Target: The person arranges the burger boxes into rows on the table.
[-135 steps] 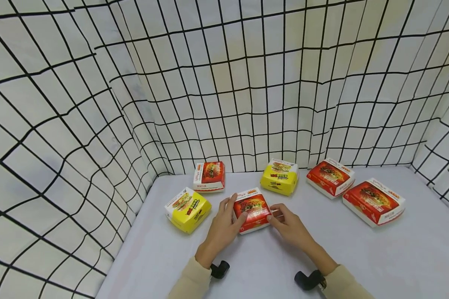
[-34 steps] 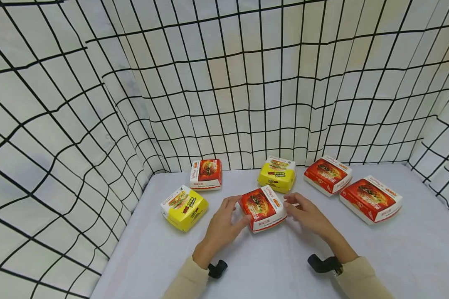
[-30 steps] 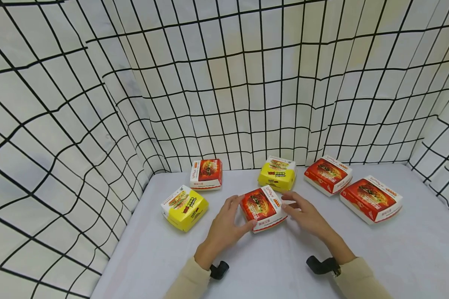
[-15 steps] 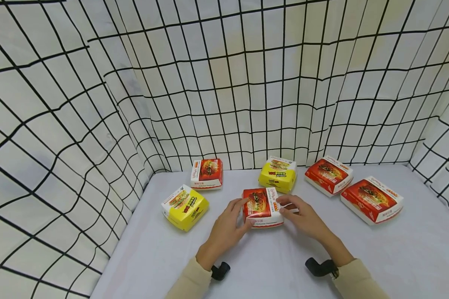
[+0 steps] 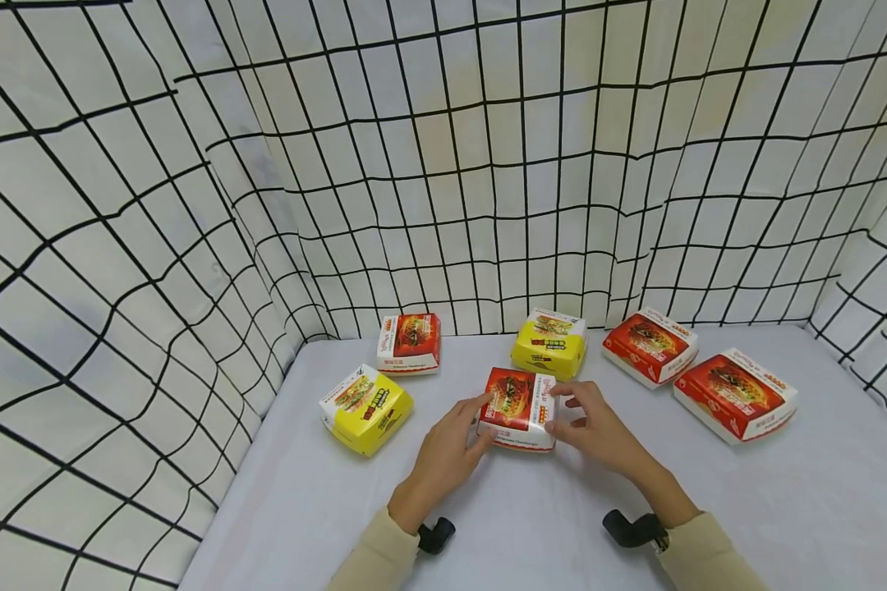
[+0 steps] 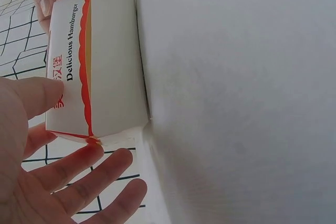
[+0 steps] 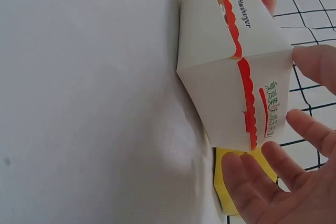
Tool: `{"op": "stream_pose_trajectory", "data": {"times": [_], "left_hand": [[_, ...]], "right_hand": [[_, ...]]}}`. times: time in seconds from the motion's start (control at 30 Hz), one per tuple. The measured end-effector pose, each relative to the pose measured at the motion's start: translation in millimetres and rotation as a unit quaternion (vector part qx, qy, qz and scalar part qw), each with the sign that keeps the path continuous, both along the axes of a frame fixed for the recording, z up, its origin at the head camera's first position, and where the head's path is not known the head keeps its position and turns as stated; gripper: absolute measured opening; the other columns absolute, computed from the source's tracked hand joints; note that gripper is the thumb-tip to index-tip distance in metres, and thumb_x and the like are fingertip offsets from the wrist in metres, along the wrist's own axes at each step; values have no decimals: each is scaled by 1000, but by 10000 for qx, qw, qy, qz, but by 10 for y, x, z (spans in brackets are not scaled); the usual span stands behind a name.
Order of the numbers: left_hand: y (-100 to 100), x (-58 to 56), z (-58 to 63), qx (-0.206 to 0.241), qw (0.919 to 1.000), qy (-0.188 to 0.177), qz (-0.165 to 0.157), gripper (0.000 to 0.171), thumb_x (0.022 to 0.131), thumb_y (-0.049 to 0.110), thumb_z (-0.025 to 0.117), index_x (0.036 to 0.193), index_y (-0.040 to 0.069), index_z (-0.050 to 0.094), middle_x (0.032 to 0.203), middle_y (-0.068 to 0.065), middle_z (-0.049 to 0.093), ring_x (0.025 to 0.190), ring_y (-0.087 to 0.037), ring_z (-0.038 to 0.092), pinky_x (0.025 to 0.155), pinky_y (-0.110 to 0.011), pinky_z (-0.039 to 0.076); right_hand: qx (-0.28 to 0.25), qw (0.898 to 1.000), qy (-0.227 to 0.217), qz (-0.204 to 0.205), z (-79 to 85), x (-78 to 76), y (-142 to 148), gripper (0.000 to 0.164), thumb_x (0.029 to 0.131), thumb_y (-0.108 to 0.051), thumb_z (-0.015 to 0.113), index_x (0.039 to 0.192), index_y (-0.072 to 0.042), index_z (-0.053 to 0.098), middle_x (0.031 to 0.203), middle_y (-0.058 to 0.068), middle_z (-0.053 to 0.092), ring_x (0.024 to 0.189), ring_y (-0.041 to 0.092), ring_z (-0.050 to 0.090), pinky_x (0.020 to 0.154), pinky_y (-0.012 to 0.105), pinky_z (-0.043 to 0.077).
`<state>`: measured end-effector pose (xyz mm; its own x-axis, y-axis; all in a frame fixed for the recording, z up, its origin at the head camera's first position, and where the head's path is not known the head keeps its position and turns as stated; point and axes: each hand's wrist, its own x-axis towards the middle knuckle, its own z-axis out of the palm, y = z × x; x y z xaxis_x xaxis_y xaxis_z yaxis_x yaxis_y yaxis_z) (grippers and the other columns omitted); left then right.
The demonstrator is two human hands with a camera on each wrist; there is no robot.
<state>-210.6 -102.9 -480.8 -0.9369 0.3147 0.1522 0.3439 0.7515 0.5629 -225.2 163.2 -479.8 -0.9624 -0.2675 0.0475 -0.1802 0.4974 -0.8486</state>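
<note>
In the head view, a red-and-white hamburger box [image 5: 516, 402] stands on the white table, nearest of the boxes to me. My left hand [image 5: 447, 451] holds it at its left front corner, the thumb on the front face and the other fingers spread at the left side. The left wrist view shows the box's white front [image 6: 113, 61] with red scalloped trim. My right hand [image 5: 599, 427] touches the box's right side with thumb and fingertips, fingers spread. From the right wrist camera, the thumb meets one corner of the box [image 7: 231, 98].
Behind it stands a yellow box [image 5: 549, 345], and a second yellow box [image 5: 365, 410] lies left. A red box [image 5: 409, 343] is at the back left. Two more, a red box [image 5: 650, 345] and a larger-looking red box [image 5: 735, 394], are right. Black netting [image 5: 458, 205] surrounds the table [image 5: 517, 525].
The box has turned between my hands, so its lettered white side now faces me more squarely, and it has shifted slightly left since half a second ago. The other boxes stay put.
</note>
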Motion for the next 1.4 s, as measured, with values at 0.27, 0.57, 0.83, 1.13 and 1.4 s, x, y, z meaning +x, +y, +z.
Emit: {"op": "stream_pose_trajectory", "data": {"times": [0.27,0.57,0.83,1.13,1.4], "left_hand": [[1,-2,-7,59,10000,15,-6,62,101,40,64,156,25,41,152,-2,53,141,-22,53,111,-47,48],[6,-3,-3,95,9998,116,99,61,99,40,67,153,23,46,147,-2,56,136,-21,57,108,-46,51],[13,-26,-19,186,9974,522,452,53,98,37,69,146,19,54,138,-6,61,126,-24,63,98,-46,56],[38,-26,32,318,9932,471,1016,47,96,34,72,140,23,58,126,-1,61,104,-16,64,81,-31,55],[137,63,109,-23,9967,193,786,66,92,45,74,147,18,52,121,-5,52,90,-14,55,71,-26,49]], "right_hand": [[106,9995,-292,-33,4,13,-20,85,92,-37,75,159,-17,27,160,17,30,142,43,39,106,55,50],[110,9996,-265,-4,5,18,-49,89,90,-37,77,160,-15,26,158,17,31,142,43,39,106,55,51],[195,9998,-27,4,4,26,-37,79,91,-33,78,153,-13,35,143,15,38,136,36,40,107,57,48],[185,9996,156,-166,28,23,15,65,95,-30,73,148,-11,41,143,16,41,135,36,42,110,60,45],[-19,9997,242,73,-11,18,-11,68,96,-31,71,155,-19,39,156,13,40,142,37,41,112,62,41]]}}
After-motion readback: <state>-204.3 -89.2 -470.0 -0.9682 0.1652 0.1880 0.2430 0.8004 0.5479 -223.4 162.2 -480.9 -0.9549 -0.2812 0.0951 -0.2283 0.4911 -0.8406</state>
